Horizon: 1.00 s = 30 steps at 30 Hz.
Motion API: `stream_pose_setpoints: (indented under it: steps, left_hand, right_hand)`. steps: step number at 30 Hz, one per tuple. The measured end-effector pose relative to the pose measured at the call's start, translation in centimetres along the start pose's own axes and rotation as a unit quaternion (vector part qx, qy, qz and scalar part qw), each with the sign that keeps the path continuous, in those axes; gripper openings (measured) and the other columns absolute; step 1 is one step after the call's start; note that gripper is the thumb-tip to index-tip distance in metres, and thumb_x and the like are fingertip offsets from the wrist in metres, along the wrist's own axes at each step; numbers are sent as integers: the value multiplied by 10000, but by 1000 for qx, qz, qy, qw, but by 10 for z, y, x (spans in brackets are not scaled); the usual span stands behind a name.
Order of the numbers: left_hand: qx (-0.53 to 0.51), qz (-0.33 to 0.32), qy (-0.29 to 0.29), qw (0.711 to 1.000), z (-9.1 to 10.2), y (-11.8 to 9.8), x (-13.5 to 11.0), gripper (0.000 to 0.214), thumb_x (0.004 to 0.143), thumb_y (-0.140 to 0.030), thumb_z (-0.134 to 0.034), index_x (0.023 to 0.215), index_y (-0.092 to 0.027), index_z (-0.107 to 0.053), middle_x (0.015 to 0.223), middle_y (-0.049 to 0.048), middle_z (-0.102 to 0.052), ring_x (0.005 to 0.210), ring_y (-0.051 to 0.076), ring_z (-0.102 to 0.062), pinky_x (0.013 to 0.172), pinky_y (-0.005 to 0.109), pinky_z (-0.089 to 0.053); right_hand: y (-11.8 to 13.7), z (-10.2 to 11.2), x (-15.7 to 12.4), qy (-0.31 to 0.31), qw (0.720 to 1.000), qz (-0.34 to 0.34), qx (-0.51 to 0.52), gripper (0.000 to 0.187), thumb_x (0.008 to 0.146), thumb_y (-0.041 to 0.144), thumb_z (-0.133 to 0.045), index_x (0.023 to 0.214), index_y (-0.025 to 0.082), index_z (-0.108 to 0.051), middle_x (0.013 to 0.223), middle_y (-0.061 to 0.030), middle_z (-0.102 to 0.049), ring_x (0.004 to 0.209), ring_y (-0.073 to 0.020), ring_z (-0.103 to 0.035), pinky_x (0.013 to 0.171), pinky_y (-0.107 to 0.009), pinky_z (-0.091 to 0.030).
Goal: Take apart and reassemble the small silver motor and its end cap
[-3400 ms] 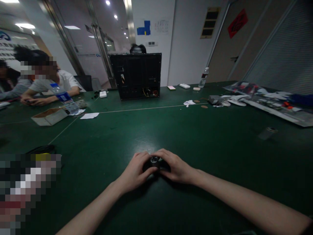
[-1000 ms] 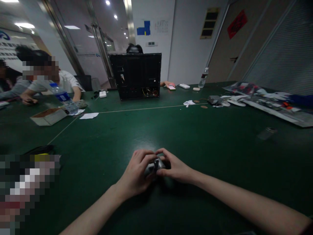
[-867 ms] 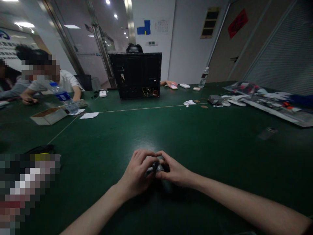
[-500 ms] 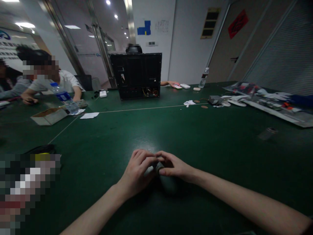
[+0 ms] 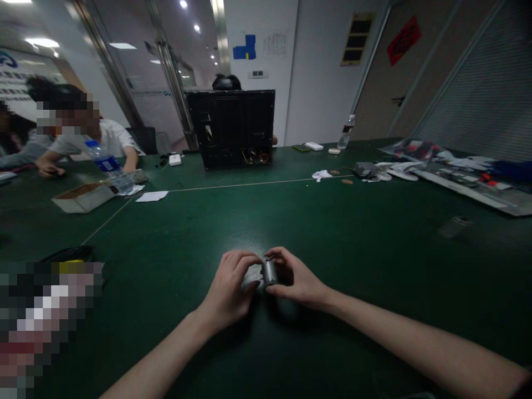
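Note:
My right hand point(image 5: 299, 280) grips a small silver cylinder point(image 5: 270, 272) between thumb and fingers, near the front middle of the table. The cylinder stands nearly upright, with a narrow tip at its top. My left hand point(image 5: 235, 280) is curled just to the left of it, fingertips close to or touching its side. A pale, partly see-through patch point(image 5: 252, 274) shows between the left thumb and fingers; I cannot make out what it is. Both hands are above the dark green table point(image 5: 332, 233).
A black computer case point(image 5: 236, 130) stands at the far side, with a person behind it. Left are a tilted water bottle point(image 5: 108, 163), an open box point(image 5: 85, 198) and a seated person point(image 5: 112, 138). A small clear container point(image 5: 456, 226) and a cluttered tray point(image 5: 477, 191) lie right.
The cylinder, dark and blurred before, now shows its silver side more upright. My right hand has risen slightly and turned. Beyond the case, a person's hand has withdrawn from a phone-like object.

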<state>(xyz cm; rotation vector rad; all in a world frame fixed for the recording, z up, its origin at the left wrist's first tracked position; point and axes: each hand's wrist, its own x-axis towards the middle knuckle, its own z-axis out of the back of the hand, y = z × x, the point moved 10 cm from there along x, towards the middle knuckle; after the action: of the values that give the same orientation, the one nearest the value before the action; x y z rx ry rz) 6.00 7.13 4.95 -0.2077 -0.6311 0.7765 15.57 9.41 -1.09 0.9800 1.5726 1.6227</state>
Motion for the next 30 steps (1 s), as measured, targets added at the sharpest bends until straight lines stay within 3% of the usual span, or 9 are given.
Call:
stream_pose_setpoints:
  steps: [4, 9, 15, 22, 26, 30]
  left_hand:
    - [-10, 27, 13, 999, -2, 6, 1, 397, 748, -51, -520, 1096, -220, -434, 1079, 81, -544, 1010, 258, -506, 865, 423, -431]
    - [-45, 65, 21, 997, -3, 13, 1, 347, 746, -27, -452, 1044, -202, -476, 999, 56, -590, 956, 221, -535, 857, 378, -436]
    - [-74, 62, 46, 994, -2, 8, 4, 175, 902, -214, -379, 962, -194, -543, 920, 52, -613, 879, 211, -545, 834, 366, -425]
    - [-113, 55, 77, 989, -10, 3, 2, 140, 874, -291, -456, 924, -200, -549, 886, 37, -608, 857, 212, -530, 838, 375, -402]
    - [-96, 89, 61, 990, -12, 11, 0, 163, 787, -307, -611, 891, -196, -551, 871, 28, -602, 840, 215, -537, 810, 366, -419]
    - [-81, 96, 42, 991, -12, 16, -1, 151, 800, -300, -616, 891, -198, -552, 860, 20, -606, 827, 209, -551, 784, 348, -431]
  right_hand:
    - [12, 9, -2, -39, 992, 42, -111, 575, 670, 250, -738, 1143, 199, -415, 1035, -55, -542, 926, -170, -556, 792, -303, -468]
    - [31, 9, -8, -56, 963, 127, -232, 567, 695, 264, -707, 1176, 200, -413, 1017, -55, -567, 886, -158, -568, 746, -278, -484]
    - [48, -1, -18, -58, 919, 236, -310, 608, 678, 232, -702, 1209, 199, -406, 1026, -56, -571, 871, -149, -564, 757, -269, -483]
    - [48, -12, -18, -17, 895, 261, -361, 553, 718, 230, -673, 1199, 183, -405, 1046, -72, -560, 890, -157, -552, 764, -281, -472]
    - [48, -18, -18, -10, 874, 278, -398, 492, 759, 264, -648, 1180, 185, -405, 1025, -79, -555, 889, -171, -543, 747, -298, -471]
    - [46, -19, -17, -13, 861, 281, -425, 487, 770, 166, -608, 1206, 201, -394, 1048, -81, -539, 923, -183, -530, 771, -317, -477]
